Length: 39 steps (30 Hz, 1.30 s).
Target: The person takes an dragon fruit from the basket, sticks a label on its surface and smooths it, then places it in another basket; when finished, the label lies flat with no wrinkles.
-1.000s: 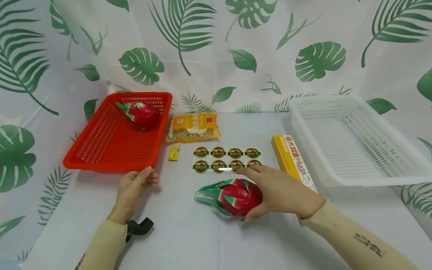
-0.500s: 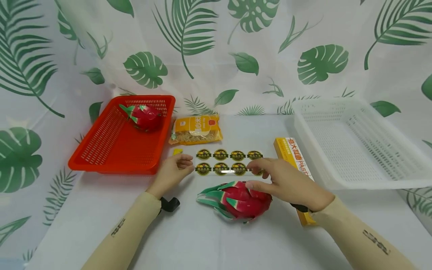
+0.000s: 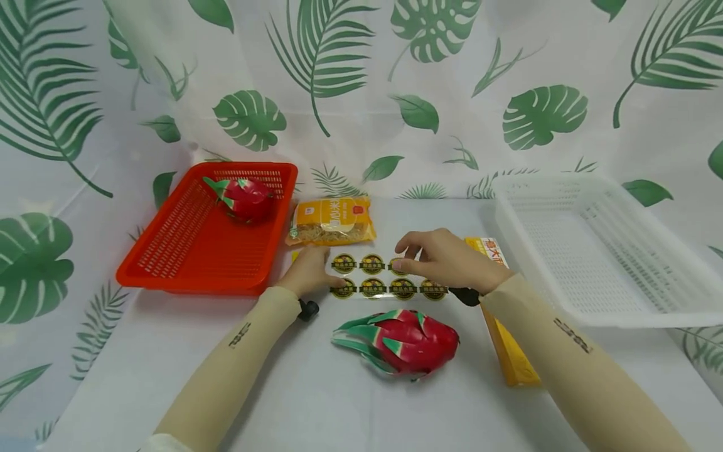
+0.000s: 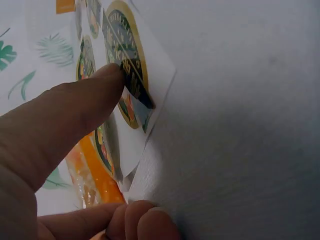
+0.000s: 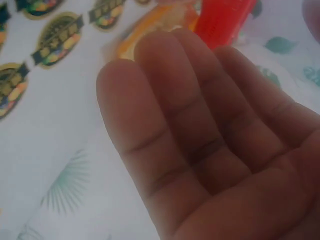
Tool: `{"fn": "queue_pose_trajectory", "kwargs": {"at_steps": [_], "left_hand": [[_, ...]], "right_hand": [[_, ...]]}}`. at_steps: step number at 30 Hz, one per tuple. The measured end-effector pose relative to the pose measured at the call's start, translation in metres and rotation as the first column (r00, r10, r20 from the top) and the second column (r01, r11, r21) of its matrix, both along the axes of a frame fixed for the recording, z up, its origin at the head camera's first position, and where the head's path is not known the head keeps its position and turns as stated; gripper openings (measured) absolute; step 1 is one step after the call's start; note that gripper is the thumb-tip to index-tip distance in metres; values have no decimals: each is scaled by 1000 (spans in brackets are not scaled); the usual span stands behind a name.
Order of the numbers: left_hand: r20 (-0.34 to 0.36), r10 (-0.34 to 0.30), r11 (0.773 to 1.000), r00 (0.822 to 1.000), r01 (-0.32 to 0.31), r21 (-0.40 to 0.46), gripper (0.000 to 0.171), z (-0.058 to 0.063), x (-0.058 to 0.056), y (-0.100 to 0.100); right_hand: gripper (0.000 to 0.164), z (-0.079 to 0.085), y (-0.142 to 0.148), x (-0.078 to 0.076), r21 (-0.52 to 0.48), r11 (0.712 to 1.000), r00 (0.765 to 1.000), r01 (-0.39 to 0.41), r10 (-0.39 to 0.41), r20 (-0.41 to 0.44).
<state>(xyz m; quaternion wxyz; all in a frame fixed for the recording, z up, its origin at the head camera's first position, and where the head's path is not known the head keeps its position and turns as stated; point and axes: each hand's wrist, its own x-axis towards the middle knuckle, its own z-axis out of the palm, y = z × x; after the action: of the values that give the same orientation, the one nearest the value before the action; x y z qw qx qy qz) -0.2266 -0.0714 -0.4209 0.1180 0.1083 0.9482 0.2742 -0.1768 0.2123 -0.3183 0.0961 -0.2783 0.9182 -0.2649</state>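
Observation:
A clear sheet of round stickers point(image 3: 390, 295) lies mid-table, black and gold labels in two rows. My left hand point(image 3: 309, 271) is at its left edge; in the left wrist view the thumb point(image 4: 95, 95) overlaps a corner sticker point(image 4: 131, 60), and the curled fingers point(image 4: 155, 222) are beside the edge. Over the right half of the sheet is my right hand point(image 3: 443, 257), its fingers loosely bent with nothing between them. The right wrist view shows these fingers point(image 5: 170, 85) side by side near the stickers. A red dragon fruit point(image 3: 412, 342) with green leaves lies in front of the sheet.
A red basket point(image 3: 198, 251) at the left contains another dragon fruit point(image 3: 248, 199). Behind the stickers lies an orange food bag point(image 3: 333, 220). A yellow pasta box point(image 3: 511, 351) is partly under the right forearm; a white basket point(image 3: 638, 307) stands at the right.
My left hand has moved right from the red basket's front edge to the sticker sheet. My right hand has left the dragon fruit and moved back over the stickers.

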Motion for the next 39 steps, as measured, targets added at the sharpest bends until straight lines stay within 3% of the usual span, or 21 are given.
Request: {"fn": "queue_pose_trajectory", "kwargs": {"at_steps": [4, 7, 14, 21, 26, 39], "left_hand": [[7, -16, 1000, 1000, 16, -15, 87, -1, -3, 1], [-5, -12, 1000, 1000, 12, 13, 76, -2, -3, -1], [-38, 29, 995, 999, -25, 93, 51, -6, -1, -3], [18, 93, 972, 995, -95, 215, 37, -6, -4, -6], [82, 89, 953, 993, -109, 284, 30, -5, -6, -9], [178, 109, 919, 978, -167, 357, 32, -11, -11, -15]], "right_hand": [[33, -4, -15, -22, 29, 999, 999, -37, 36, 34], [34, -11, -27, -35, 46, 997, 996, -65, 62, 68], [34, -22, -41, -51, 81, 992, 991, -92, 84, 104], [32, -36, -54, -70, 98, 988, 989, -121, 112, 92], [37, -43, -68, -80, 122, 985, 990, -119, 109, 85], [29, -65, -102, -100, 156, 983, 994, -99, 90, 66]]}}
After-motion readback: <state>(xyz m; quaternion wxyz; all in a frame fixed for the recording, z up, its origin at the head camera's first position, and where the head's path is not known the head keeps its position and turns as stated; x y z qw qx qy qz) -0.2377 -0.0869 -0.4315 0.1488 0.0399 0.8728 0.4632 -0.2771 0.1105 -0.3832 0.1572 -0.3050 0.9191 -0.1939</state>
